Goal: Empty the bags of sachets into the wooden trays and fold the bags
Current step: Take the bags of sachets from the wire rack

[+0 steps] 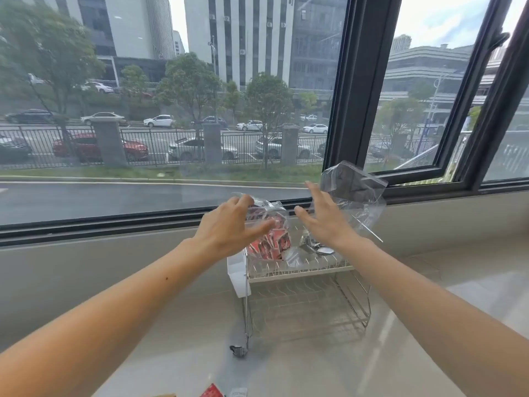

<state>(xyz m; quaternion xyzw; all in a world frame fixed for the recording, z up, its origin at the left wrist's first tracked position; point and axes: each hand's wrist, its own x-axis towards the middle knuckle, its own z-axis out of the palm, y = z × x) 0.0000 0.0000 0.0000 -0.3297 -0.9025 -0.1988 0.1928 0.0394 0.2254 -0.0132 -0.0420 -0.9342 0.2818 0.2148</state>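
A clear bag of red sachets [270, 239] stands on the top tier of a wire rack [300, 272]. My left hand [229, 224] reaches around the bag's top, fingers spread, thumb in front of it; a firm grip does not show. To its right, a taller clear bag [357, 196] rises against the window frame, with a few silver sachets [315, 247] at its bottom. My right hand [323, 216] is open with its fingers apart, just in front of that bag's left side. At the bottom edge lie a red sachet [211, 392] and a white sachet [239, 393].
The two-tier rack stands on a pale stone counter [315, 368] below a large window with a dark frame [343, 96]. A white plastic holder [236, 275] hangs on the rack's left side. A small black clip [238, 351] lies by the rack's front foot.
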